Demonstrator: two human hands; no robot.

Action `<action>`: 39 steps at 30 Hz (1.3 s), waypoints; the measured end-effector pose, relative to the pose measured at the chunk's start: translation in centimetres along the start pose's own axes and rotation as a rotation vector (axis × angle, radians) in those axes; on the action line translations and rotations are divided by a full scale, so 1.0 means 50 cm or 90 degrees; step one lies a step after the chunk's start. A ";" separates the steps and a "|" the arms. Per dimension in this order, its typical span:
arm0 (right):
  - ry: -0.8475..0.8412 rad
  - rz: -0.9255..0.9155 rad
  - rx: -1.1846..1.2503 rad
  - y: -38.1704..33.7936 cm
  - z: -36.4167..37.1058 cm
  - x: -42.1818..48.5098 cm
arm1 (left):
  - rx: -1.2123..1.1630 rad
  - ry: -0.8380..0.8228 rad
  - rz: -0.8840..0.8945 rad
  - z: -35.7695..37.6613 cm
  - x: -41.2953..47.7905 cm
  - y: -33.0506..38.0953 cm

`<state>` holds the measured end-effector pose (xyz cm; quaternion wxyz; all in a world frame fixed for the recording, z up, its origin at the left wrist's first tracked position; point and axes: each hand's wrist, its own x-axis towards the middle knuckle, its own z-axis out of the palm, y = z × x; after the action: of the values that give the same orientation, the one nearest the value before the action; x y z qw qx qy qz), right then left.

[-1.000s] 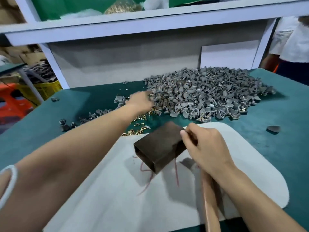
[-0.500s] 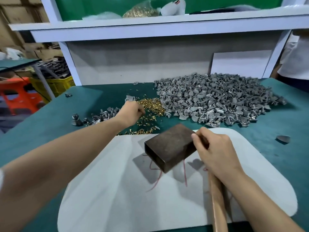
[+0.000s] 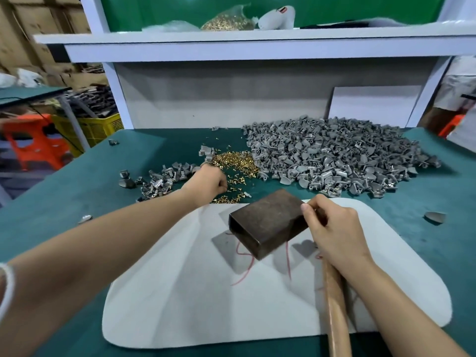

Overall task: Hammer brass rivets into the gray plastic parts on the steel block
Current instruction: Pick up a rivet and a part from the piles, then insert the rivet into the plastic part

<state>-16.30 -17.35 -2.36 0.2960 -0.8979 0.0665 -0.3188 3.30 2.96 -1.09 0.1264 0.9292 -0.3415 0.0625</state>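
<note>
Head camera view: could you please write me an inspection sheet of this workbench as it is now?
Surface: green felt table with a white felt mat on it.
Job's things: dark rectangular steel block on the mat; heap of gray plastic parts; pile of small brass rivets beside the heap.
Clutter: loose gray parts at left; red threads by the block.
Grippers: left hand, fingers curled at the rivets, any hold hidden; right hand grips the wooden hammer handle.
Cables: nothing seen.
Surroundings: white shelf above; yellow crate and orange stool at left.
</note>
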 end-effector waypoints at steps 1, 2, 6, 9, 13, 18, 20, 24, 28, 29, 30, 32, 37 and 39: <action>0.003 0.002 0.003 -0.001 -0.001 0.000 | 0.016 -0.006 0.008 -0.001 -0.001 0.000; 0.001 0.007 0.008 -0.002 -0.001 -0.001 | 0.032 -0.014 0.019 -0.002 -0.004 0.001; -0.018 0.036 0.048 -0.006 -0.005 -0.003 | 0.051 -0.014 0.052 -0.008 -0.010 0.001; -0.016 0.039 0.047 -0.010 -0.007 -0.004 | -0.002 0.034 0.026 -0.017 -0.005 -0.003; -0.021 0.057 0.074 -0.008 -0.006 -0.003 | -0.116 0.118 -0.030 -0.046 0.002 0.027; 0.035 0.078 0.182 -0.021 -0.005 -0.003 | -0.470 0.115 -0.023 -0.067 -0.035 0.133; 0.039 0.134 0.358 -0.033 -0.006 0.000 | -0.662 0.094 0.015 -0.059 -0.071 0.185; -0.034 0.172 0.562 -0.052 -0.005 -0.002 | -0.744 0.129 0.023 -0.017 -0.120 0.248; -0.033 0.181 0.581 -0.059 0.000 -0.004 | -0.794 0.137 0.015 -0.005 -0.127 0.259; -0.032 0.189 0.599 -0.059 -0.001 -0.003 | -0.801 0.128 0.023 -0.005 -0.129 0.259; -0.037 0.195 0.618 -0.059 -0.002 -0.002 | -0.807 0.121 0.030 -0.005 -0.131 0.260; -0.059 0.215 0.660 -0.059 -0.003 -0.001 | -0.806 0.114 0.037 -0.005 -0.136 0.259; -0.070 0.266 0.724 -0.061 -0.006 -0.001 | -0.752 0.137 0.035 -0.007 -0.142 0.262; -0.059 0.278 0.734 -0.061 -0.005 0.000 | -0.732 0.179 0.035 -0.001 -0.157 0.260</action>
<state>-16.69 -14.99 -0.46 0.7948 -0.5719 0.0527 -0.1962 -11.12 -1.73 -0.15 0.6518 0.6854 -0.3246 -0.0068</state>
